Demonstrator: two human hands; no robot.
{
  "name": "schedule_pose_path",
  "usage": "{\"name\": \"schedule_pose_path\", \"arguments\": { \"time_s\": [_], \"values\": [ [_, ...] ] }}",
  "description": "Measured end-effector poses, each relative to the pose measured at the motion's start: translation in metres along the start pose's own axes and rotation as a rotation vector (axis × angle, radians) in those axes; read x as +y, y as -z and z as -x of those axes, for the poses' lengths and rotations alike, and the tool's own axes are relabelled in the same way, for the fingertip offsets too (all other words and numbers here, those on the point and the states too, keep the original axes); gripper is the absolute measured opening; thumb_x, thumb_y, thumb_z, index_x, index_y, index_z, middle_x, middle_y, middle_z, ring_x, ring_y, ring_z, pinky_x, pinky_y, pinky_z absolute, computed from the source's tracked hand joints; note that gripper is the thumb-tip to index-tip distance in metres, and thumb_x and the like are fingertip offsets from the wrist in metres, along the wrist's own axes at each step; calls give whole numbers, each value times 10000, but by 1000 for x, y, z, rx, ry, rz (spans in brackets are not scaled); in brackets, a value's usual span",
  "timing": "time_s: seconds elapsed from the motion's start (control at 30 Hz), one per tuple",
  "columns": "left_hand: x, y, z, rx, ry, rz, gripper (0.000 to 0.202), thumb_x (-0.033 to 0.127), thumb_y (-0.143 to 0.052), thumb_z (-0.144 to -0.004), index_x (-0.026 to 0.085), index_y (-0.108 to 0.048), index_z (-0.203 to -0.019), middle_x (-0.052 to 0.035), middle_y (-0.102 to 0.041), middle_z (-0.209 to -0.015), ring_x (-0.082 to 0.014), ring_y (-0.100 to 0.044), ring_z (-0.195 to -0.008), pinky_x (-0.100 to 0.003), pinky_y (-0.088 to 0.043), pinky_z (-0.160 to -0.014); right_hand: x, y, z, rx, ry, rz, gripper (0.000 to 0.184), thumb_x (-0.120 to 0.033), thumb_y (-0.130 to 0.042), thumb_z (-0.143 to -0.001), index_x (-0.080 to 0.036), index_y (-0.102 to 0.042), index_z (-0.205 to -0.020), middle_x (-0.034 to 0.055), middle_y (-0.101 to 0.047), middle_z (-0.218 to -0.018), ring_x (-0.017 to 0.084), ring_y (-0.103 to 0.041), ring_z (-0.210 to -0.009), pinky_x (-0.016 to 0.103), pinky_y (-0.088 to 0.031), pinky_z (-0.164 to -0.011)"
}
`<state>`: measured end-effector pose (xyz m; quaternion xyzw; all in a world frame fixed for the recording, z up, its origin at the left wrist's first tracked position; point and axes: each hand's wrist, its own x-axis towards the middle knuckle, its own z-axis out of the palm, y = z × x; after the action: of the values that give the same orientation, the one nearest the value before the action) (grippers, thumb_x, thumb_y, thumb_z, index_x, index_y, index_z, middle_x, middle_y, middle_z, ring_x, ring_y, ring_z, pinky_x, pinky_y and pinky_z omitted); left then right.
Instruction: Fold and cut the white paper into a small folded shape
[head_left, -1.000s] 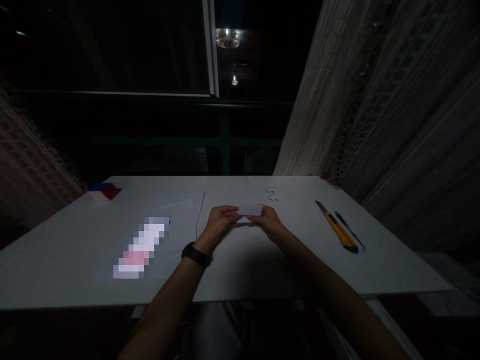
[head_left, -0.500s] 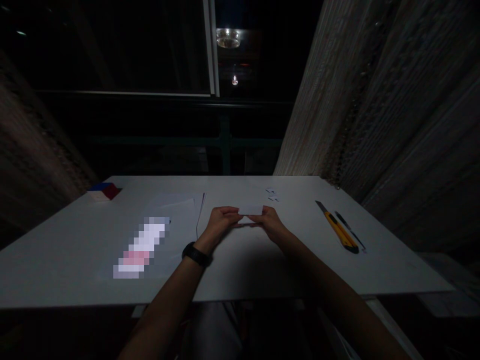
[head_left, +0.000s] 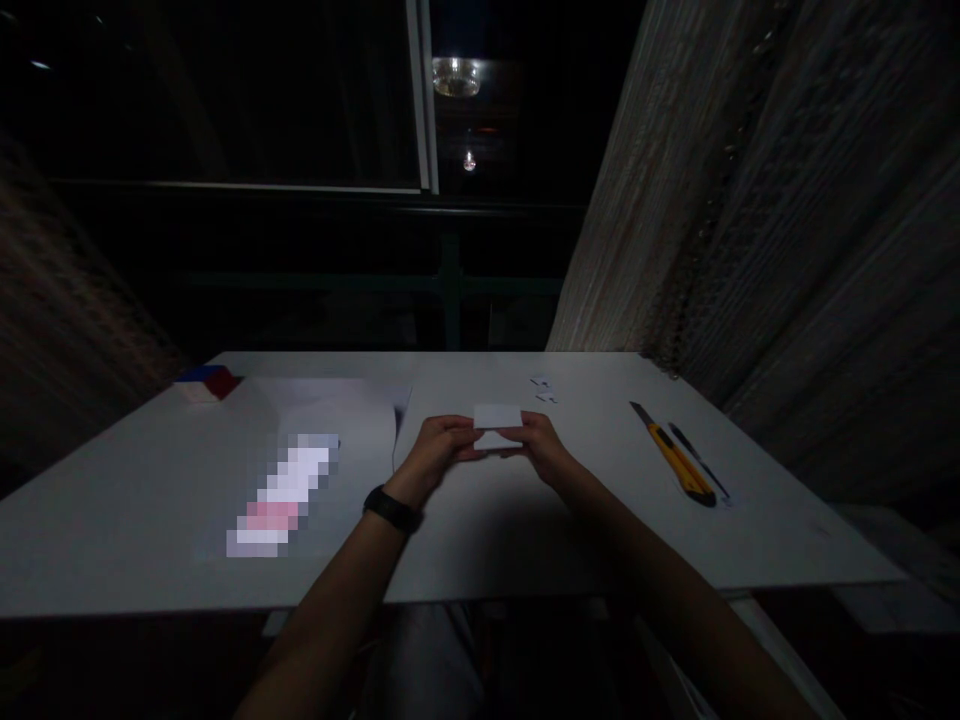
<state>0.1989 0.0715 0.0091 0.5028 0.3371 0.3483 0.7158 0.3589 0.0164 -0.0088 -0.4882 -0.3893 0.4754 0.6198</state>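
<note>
A small white piece of paper (head_left: 498,416) is held up over the middle of the table, with a crease or edge running across it. My left hand (head_left: 444,440), with a black band on its wrist, pinches the paper's left side. On the opposite side my right hand (head_left: 541,440) grips it between thumb and fingers. Both thumbs press near the paper's middle. Just beyond the hands lie a few small paper scraps (head_left: 544,390) with dark marks.
A yellow utility knife (head_left: 681,462), blade out, lies at the right beside a dark pen (head_left: 699,460). White sheets (head_left: 360,440) and a bright, pixelated screen-like object (head_left: 285,490) cover the left. A red, blue and white block (head_left: 207,384) stands at the table's (head_left: 97,540) far left.
Both hands keep hold of the paper and have shifted slightly left. More of its upper part now shows above the thumbs. The sheets on the left look lifted or curled at their far edge.
</note>
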Motion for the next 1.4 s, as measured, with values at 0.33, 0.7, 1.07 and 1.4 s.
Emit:
{"name": "schedule_pose_path", "arguments": {
  "time_s": [0.33, 0.7, 1.07, 1.4],
  "values": [
    [3, 1, -1, 23, 111, 109, 204, -5, -660, -620, 60, -650, -813, -124, -671, -841, -204, -659, -767, -277, -567, -692, -8, 2, 3, -53, -54, -51, 240, -239, -597, -631, -98, -630, -823, 86, -675, -652, 185, -644, -522, 247, -511, -436],
    [0, 4, -3, 42, 69, 90, 222, 19, -681, -602, 46, -660, -821, -139, -676, -816, -202, -656, -749, -278, -562, -687, -6, -2, 2, -24, -71, 36, 267, -149, -648, -609, -121, -629, -874, 58, -686, -685, 151, -637, -506, 225, -514, -447],
    [2, 2, 1, -36, 30, 15, 244, 82, -716, -609, 76, -669, -848, -126, -683, -851, -207, -660, -738, -301, -567, -671, -7, -4, 4, -46, -74, 22, 280, -172, -686, -573, -112, -650, -844, 65, -685, -677, 159, -634, -493, 230, -508, -433],
    [7, 6, 1, -61, 135, 131, 220, 5, -669, -618, 58, -659, -831, -134, -687, -847, -206, -665, -752, -283, -551, -723, -12, -5, 6, -70, -19, -41, 286, -176, -647, -555, -97, -652, -830, 75, -682, -651, 187, -642, -506, 264, -520, -458]
  ]
}}
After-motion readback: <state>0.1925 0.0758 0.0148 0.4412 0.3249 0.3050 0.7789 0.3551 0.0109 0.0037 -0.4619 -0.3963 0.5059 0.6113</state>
